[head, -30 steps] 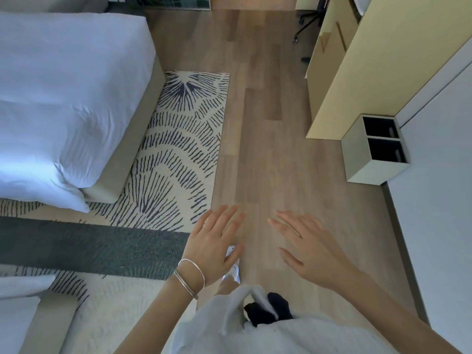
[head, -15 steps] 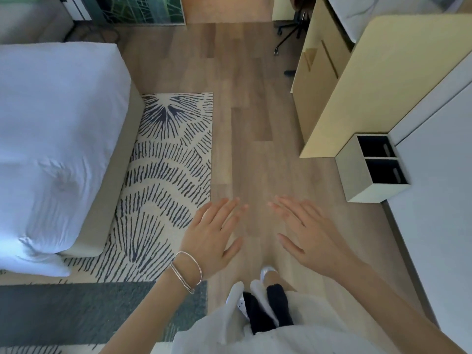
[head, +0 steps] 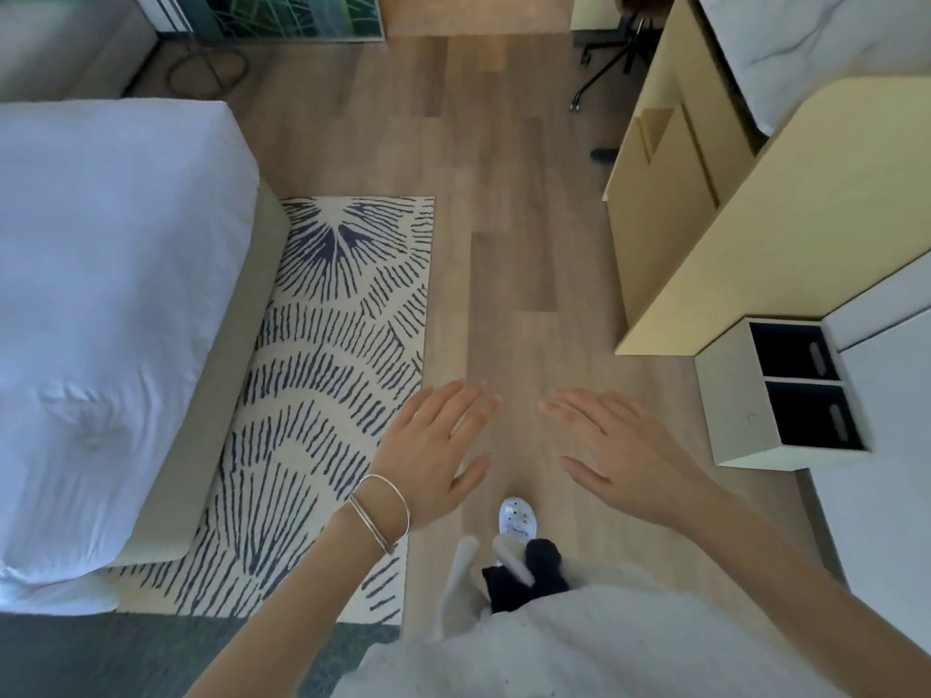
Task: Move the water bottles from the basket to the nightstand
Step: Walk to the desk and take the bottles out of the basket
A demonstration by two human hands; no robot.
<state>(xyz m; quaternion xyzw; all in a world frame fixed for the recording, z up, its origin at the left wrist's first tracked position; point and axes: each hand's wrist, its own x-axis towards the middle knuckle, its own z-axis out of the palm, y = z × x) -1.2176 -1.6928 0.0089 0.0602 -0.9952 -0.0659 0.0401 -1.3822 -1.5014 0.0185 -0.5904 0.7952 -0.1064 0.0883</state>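
Both of my hands are held out in front of me, palms down, above a wooden floor. My left hand [head: 436,448], with thin bracelets on its wrist, is empty with its fingers spread. My right hand [head: 617,453] is likewise empty and spread. No water bottle, basket or nightstand shows in the head view. My foot in a pale slipper [head: 516,518] is on the floor between the hands.
A bed with white sheets [head: 111,304] fills the left, with a patterned rug [head: 332,355] beside it. Yellow cabinets [head: 715,214] and a small two-slot box [head: 786,395] stand on the right. A chair base [head: 604,57] is far ahead. The wooden floor [head: 514,219] runs between them.
The view has advanced along the floor: bed, rug and cabinets have slid toward me. Both hands stay open and empty in front of me.
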